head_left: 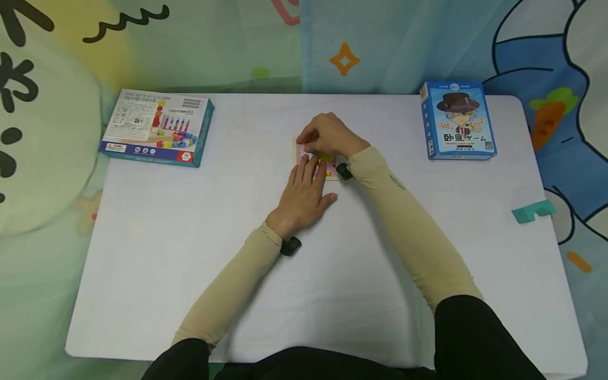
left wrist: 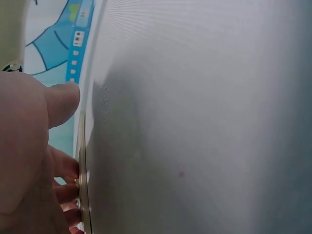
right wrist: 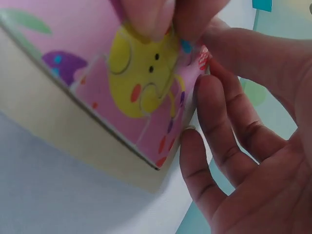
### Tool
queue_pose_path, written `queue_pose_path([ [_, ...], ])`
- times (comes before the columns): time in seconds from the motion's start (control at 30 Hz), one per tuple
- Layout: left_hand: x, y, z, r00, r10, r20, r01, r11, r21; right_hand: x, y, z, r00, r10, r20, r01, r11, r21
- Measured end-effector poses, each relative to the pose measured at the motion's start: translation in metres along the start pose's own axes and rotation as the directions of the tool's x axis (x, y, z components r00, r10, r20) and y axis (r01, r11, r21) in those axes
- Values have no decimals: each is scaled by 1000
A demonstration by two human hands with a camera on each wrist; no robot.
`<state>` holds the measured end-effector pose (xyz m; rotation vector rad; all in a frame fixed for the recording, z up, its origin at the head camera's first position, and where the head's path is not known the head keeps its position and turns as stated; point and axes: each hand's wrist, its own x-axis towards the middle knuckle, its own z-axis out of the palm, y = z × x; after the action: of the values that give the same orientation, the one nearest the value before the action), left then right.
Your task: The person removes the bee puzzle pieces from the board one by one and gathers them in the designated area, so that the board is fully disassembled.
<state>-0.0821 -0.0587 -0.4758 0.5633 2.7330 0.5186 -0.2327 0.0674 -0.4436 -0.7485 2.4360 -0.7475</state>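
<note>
A small pink jigsaw puzzle (right wrist: 122, 112) with a yellow animal and a pale wooden border lies near the table's middle; hands cover much of it in the head view. My left hand (head_left: 304, 198) rests its outstretched fingers on it, thumb spread to the side. Over the far edge, my right hand (head_left: 330, 134) bends its fingers, thumb and index close together in a pinch at a puzzle piece (right wrist: 204, 57). Its other fingertips touch the side of the board. The exact contact is partly hidden. In the left wrist view, the board's thin edge (left wrist: 83, 161) shows beside the left fingers.
On the white table (head_left: 190, 253), a game box with colored pieces pictured (head_left: 152, 126) lies back left. A blue card-game box (head_left: 458, 121) sits back right. A small green notched piece (head_left: 533, 211) lies at the right edge. Patterned cloth (head_left: 214, 47) hangs behind.
</note>
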Motion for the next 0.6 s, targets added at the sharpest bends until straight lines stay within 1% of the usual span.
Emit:
queue_pose_path([
  [0.13, -1, -2, -3, 1000, 7, 17, -7, 1000, 9, 1, -2, 0, 1000, -6, -1, 6, 999, -31],
  [0.27, -1, -3, -5, 1000, 9, 26, -10, 999, 32, 2, -4, 0, 999, -32, -8, 32, 998, -60],
  [0.43, 0, -1, -4, 999, 4, 51, -7, 997, 71, 2, -3, 1, 999, -48, -14, 47, 998, -37],
  [0.6, 0, 0, -2, 998, -11, 65, 4, 995, 102, 4, -2, 3, 999, -38, -11, 37, 999, -24],
])
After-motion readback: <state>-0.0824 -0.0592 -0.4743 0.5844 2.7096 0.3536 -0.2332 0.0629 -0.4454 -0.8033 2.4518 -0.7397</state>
